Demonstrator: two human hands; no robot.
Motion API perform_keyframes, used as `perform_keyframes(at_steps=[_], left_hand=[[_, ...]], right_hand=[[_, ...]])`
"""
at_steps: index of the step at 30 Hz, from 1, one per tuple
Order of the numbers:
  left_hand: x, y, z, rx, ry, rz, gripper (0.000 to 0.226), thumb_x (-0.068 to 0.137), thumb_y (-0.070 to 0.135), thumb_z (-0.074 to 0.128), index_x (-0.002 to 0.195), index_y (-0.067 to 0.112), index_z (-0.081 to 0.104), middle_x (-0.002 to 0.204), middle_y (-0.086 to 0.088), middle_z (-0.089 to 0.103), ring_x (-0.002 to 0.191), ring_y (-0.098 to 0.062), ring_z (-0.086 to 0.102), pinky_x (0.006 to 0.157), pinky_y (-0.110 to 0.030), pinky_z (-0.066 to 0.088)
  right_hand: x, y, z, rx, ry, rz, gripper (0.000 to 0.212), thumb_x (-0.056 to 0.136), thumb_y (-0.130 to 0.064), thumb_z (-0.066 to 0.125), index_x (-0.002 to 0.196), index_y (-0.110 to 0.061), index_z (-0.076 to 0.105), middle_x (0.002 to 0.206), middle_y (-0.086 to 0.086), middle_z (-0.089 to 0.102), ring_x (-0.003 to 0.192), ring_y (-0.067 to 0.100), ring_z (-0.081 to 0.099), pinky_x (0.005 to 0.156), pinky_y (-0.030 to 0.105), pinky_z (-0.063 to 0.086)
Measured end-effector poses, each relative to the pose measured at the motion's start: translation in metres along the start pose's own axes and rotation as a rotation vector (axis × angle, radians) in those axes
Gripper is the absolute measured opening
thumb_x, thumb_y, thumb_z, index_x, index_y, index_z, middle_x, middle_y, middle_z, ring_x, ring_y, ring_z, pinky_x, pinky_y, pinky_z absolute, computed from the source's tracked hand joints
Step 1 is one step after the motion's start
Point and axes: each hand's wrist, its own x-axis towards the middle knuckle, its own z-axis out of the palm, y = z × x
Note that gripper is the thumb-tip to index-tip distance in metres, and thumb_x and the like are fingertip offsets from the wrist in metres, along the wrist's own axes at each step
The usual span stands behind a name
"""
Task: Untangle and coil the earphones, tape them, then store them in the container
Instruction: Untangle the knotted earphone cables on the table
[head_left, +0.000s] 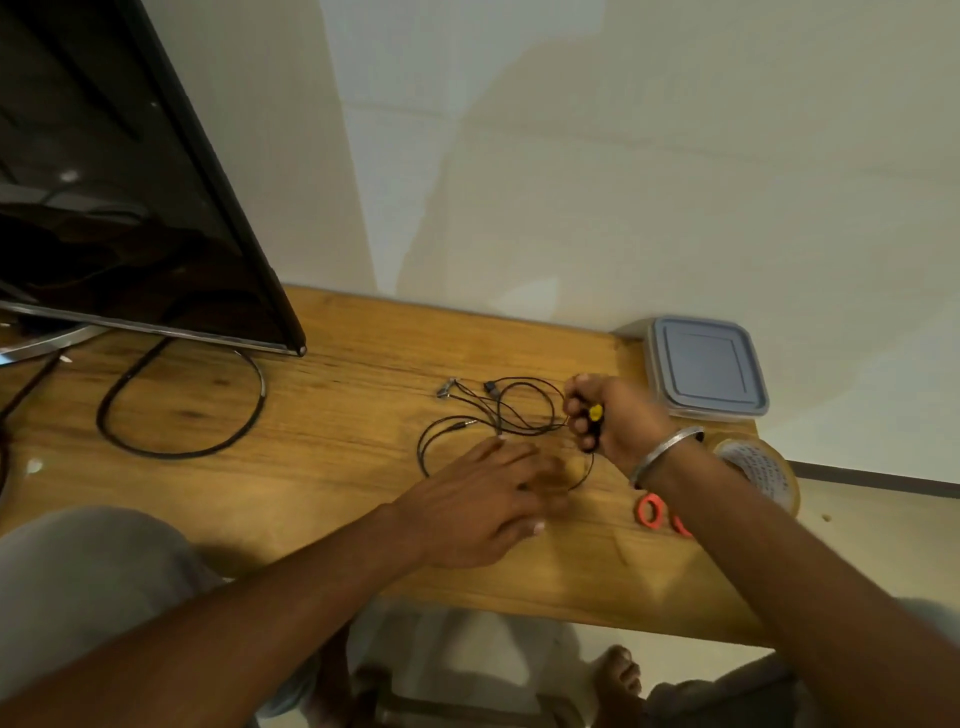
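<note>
Black earphones (498, 410) lie in loose tangled loops on the wooden table (337, 415), earbuds at the far left of the tangle. My left hand (493, 499) lies flat with straight fingers over the near loops of the cable. My right hand (608, 415) grips a small black and yellow object (595, 414) at the right edge of the tangle; a cable strand runs into that fist. A clear container (706, 366) with a grey-blue lid stands at the far right corner. A roll of clear tape (758, 467) lies behind my right wrist.
Orange-handled scissors (652, 512) lie partly under my right forearm. A black monitor (130, 208) on a metal stand fills the left, with a thick black cable (182, 415) looped on the table. The table's near edge runs just below my forearms.
</note>
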Motion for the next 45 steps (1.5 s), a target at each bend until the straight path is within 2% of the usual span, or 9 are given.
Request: perform_keyframes(at_steps=[5,12,16,19,24,32,39,42,45], left_hand=[[-0.004,-0.011,0.008,0.068,-0.161,-0.131,0.055,0.104,0.051,0.023,0.154,0.031,0.026,0.166,0.002,0.010,0.154,-0.022,0.000,0.122,-0.056,0.006],[-0.011,-0.047,-0.009,0.075,-0.115,-0.604,0.073,0.102,0.056,0.021,0.158,0.014,0.000,0.166,-0.008,-0.009,0.153,-0.024,-0.011,0.123,-0.053,0.002],[-0.010,-0.052,-0.016,-0.012,0.028,-0.652,0.060,0.104,0.047,0.030,0.155,0.016,0.021,0.166,-0.012,-0.006,0.153,-0.033,0.003,0.122,-0.053,0.013],[-0.004,-0.043,-0.021,-0.035,0.252,-0.542,0.044,0.101,0.030,0.046,0.144,0.021,0.046,0.161,-0.014,0.021,0.145,-0.034,0.028,0.115,-0.054,0.031],[0.008,-0.031,-0.019,-0.540,0.315,-0.423,0.025,0.098,0.020,0.058,0.120,0.022,0.071,0.114,0.001,0.068,0.104,-0.014,0.061,0.088,-0.036,0.052],[0.001,-0.039,0.003,-0.457,0.264,-0.456,0.029,0.095,0.012,0.060,0.121,0.019,0.071,0.104,0.005,0.062,0.097,-0.012,0.059,0.086,-0.037,0.052],[0.006,-0.035,-0.004,-0.706,0.295,-0.564,0.041,0.100,0.021,0.055,0.141,0.019,0.053,0.127,0.003,0.061,0.109,-0.010,0.059,0.088,-0.022,0.046],[0.010,-0.040,-0.010,-0.950,0.334,-0.686,0.033,0.104,0.011,0.045,0.133,0.017,0.059,0.124,-0.001,0.066,0.106,-0.010,0.058,0.084,-0.022,0.048],[0.013,-0.041,-0.020,-1.206,0.459,-0.798,0.032,0.103,0.003,0.041,0.120,0.016,0.065,0.116,-0.007,0.069,0.099,-0.019,0.063,0.077,-0.033,0.049]], right_hand=[[-0.007,0.016,0.010,-1.053,-0.157,-0.360,0.028,0.101,-0.020,0.045,0.086,-0.013,0.067,0.086,0.002,0.066,0.076,0.017,0.058,0.062,0.027,0.038],[-0.006,0.049,0.018,-1.375,-0.160,-0.545,0.027,0.100,-0.028,0.039,0.101,-0.012,0.061,0.100,0.012,0.065,0.089,0.031,0.061,0.077,0.041,0.051],[-0.007,0.059,0.026,-1.425,-0.120,-0.682,0.026,0.100,-0.024,0.041,0.102,-0.008,0.061,0.102,0.013,0.063,0.094,0.030,0.058,0.080,0.037,0.046],[-0.006,0.064,0.032,-1.466,-0.137,-0.788,0.027,0.097,-0.025,0.041,0.095,-0.007,0.061,0.096,0.015,0.064,0.090,0.032,0.058,0.079,0.039,0.047],[-0.003,0.069,0.033,-1.440,-0.251,-0.906,0.041,0.088,-0.032,0.036,0.103,-0.006,0.064,0.098,0.017,0.067,0.087,0.035,0.062,0.076,0.046,0.053],[-0.002,0.074,0.030,-1.416,-0.239,-1.092,0.033,0.091,-0.031,0.040,0.099,-0.008,0.063,0.090,0.012,0.065,0.078,0.031,0.060,0.070,0.045,0.053],[-0.006,0.078,0.028,-1.373,-0.326,-1.154,0.029,0.093,-0.029,0.043,0.101,-0.009,0.062,0.096,0.010,0.064,0.082,0.025,0.057,0.075,0.039,0.050],[-0.009,0.068,0.032,-1.034,-0.359,-0.996,0.015,0.091,-0.021,0.047,0.083,-0.014,0.058,0.077,-0.004,0.059,0.069,0.011,0.049,0.066,0.031,0.043],[-0.012,0.041,0.035,-0.168,-0.333,-0.457,0.018,0.086,-0.020,0.049,0.069,-0.015,0.054,0.061,-0.005,0.050,0.058,0.013,0.044,0.056,0.028,0.035]])
